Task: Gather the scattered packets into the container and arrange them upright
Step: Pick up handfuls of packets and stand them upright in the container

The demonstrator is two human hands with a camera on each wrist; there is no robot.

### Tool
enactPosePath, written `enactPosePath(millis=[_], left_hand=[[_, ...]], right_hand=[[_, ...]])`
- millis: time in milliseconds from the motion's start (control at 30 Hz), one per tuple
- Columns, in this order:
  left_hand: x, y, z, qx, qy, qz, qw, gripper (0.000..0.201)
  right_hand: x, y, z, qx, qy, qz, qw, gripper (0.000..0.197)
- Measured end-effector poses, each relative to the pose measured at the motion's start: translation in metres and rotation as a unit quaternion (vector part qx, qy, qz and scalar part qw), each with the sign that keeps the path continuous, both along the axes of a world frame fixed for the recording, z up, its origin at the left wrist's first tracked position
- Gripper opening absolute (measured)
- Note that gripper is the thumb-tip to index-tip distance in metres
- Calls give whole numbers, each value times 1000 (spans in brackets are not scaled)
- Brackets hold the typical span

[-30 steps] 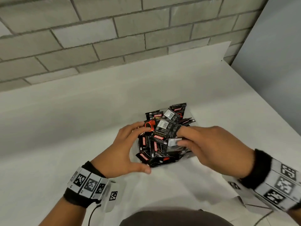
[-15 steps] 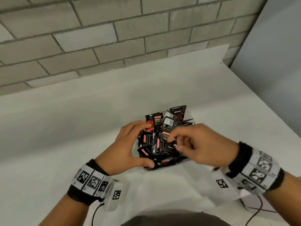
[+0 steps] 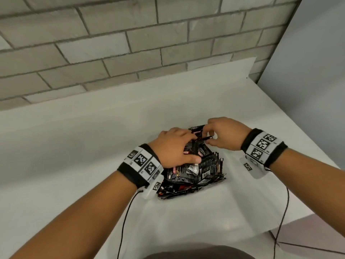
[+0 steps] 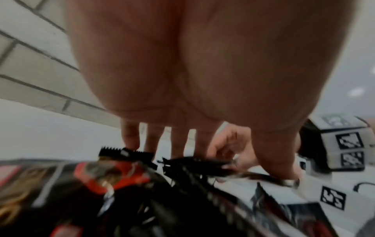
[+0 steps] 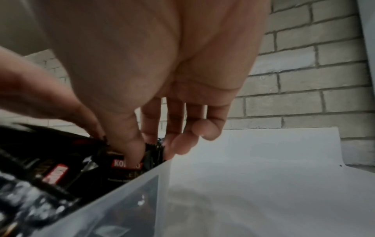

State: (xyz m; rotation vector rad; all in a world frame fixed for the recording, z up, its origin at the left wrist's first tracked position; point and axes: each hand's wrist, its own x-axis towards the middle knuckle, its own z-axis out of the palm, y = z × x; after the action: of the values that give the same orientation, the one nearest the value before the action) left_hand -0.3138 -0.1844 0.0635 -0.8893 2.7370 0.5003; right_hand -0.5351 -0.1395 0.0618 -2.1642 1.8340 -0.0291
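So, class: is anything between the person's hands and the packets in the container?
Nothing visible. The left hand rests directly on the packets, and the right hand pinches one at the far end, inside the translucent container.

packets [image 3: 194,171] in container [image 5: 113,206] on table [image 3: 74,146], wall [image 3: 112,43] behind
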Motion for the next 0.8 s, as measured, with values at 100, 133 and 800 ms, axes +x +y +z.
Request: enactPosePath(millis=[100, 133, 800], left_hand=[[6, 6, -11, -8, -26, 15, 999, 86], [9, 8, -13, -6, -20, 17, 1000, 85], [60, -8, 34, 47, 81, 117, 989, 63]], right_hand=[[-4, -11, 0, -33, 0, -19, 999, 17], [-4, -14, -1, -44, -1, -25, 999, 17], [13, -10, 0, -31, -26, -18, 999, 18]])
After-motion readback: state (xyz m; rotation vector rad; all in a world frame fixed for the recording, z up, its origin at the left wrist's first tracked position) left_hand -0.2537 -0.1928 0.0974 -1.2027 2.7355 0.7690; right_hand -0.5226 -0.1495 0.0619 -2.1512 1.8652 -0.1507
